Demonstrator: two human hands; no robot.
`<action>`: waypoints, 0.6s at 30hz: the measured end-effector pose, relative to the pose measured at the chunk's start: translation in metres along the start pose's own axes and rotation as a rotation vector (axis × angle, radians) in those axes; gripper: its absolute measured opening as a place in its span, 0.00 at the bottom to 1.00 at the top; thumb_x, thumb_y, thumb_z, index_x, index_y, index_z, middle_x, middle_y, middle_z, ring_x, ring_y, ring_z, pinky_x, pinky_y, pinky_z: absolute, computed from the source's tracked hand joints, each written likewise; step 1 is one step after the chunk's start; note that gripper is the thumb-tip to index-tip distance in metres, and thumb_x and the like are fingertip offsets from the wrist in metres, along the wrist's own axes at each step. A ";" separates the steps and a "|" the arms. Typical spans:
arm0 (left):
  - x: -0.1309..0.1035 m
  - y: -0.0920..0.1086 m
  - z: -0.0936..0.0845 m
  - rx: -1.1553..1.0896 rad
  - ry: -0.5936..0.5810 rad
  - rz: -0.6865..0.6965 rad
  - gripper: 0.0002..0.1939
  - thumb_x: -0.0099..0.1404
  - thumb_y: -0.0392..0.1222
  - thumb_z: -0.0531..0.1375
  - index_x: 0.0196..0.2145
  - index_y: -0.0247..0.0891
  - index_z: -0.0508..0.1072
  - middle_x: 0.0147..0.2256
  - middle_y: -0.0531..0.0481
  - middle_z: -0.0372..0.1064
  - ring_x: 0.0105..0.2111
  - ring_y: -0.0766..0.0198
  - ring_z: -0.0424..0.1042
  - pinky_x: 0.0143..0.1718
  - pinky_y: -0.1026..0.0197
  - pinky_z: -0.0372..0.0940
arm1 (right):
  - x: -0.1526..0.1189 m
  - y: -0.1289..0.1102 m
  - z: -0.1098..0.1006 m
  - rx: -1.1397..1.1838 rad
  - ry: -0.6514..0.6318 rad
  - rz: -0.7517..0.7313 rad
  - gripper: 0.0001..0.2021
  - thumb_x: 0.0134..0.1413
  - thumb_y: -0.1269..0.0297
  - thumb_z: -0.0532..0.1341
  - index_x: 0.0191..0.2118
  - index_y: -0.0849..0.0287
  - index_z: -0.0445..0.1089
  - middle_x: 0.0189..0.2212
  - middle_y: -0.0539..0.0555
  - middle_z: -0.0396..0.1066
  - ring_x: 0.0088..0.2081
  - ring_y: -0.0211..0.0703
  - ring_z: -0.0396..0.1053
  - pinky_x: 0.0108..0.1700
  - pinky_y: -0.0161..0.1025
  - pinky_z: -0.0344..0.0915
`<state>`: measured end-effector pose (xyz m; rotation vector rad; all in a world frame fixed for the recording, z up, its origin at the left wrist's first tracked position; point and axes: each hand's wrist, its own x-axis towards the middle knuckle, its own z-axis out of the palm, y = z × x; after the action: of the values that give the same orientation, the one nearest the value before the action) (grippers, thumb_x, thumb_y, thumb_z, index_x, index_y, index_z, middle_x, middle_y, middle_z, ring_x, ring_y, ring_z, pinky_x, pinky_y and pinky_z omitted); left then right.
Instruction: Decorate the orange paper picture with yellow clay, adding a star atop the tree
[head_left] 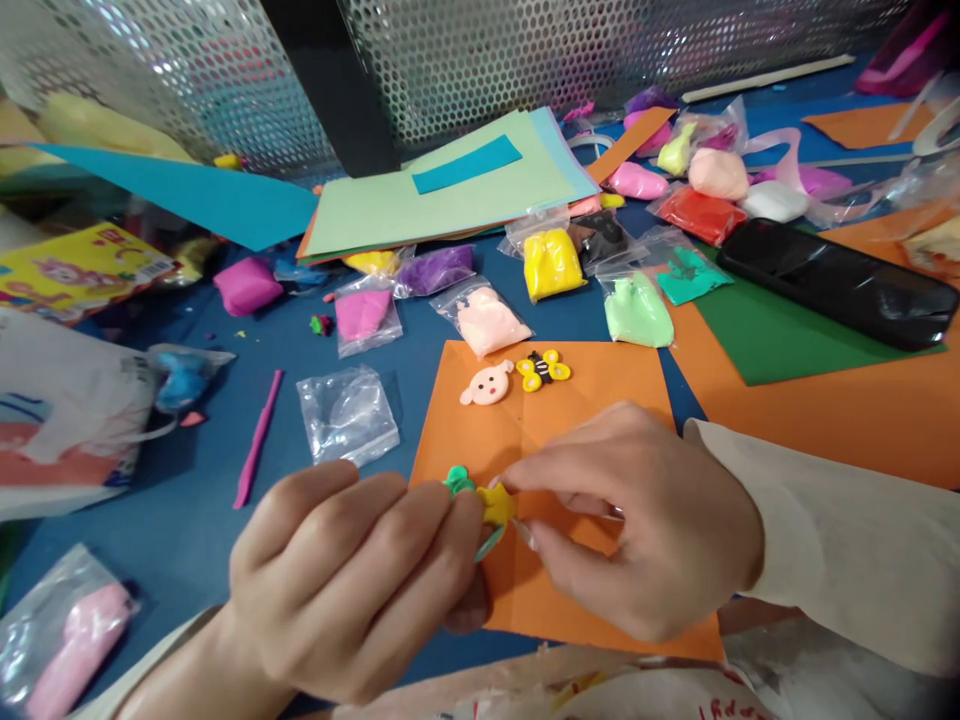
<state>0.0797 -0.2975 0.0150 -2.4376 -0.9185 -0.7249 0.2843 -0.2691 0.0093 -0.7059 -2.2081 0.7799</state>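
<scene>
My left hand (pixel 360 580) is closed, its fingers curled at the edge of a small yellow clay piece (pixel 496 504). Thumb and index finger of my right hand (pixel 630 530) pinch that same piece from the other side. Beside my left fingertips shows a rounded green clay piece (pixel 459 480), partly hidden; whether it is held or lies on the paper I cannot tell. Under both hands is a sheet of orange paper (pixel 442 430). On its upper part lie a pale pink clay animal face (pixel 487 384) and a yellow and black clay bee (pixel 544 370).
Bags of coloured clay, such as a yellow one (pixel 553 262) and a light green one (pixel 639 308), lie behind the paper. A pink modelling tool (pixel 258 440) and a clear plastic bag (pixel 349 414) are at left. A black case (pixel 840 282) rests at right.
</scene>
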 end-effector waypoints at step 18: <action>0.001 0.000 0.004 0.016 -0.029 0.198 0.06 0.60 0.44 0.54 0.33 0.42 0.68 0.22 0.54 0.67 0.27 0.61 0.58 0.28 0.54 0.55 | 0.004 -0.004 -0.003 -0.121 -0.191 0.056 0.16 0.48 0.70 0.52 0.20 0.57 0.40 0.13 0.46 0.50 0.18 0.34 0.46 0.20 0.38 0.43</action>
<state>0.0813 -0.2947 0.0126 -2.4864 -0.6779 -0.6111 0.2833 -0.2680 0.0152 -0.7835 -2.4336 0.7736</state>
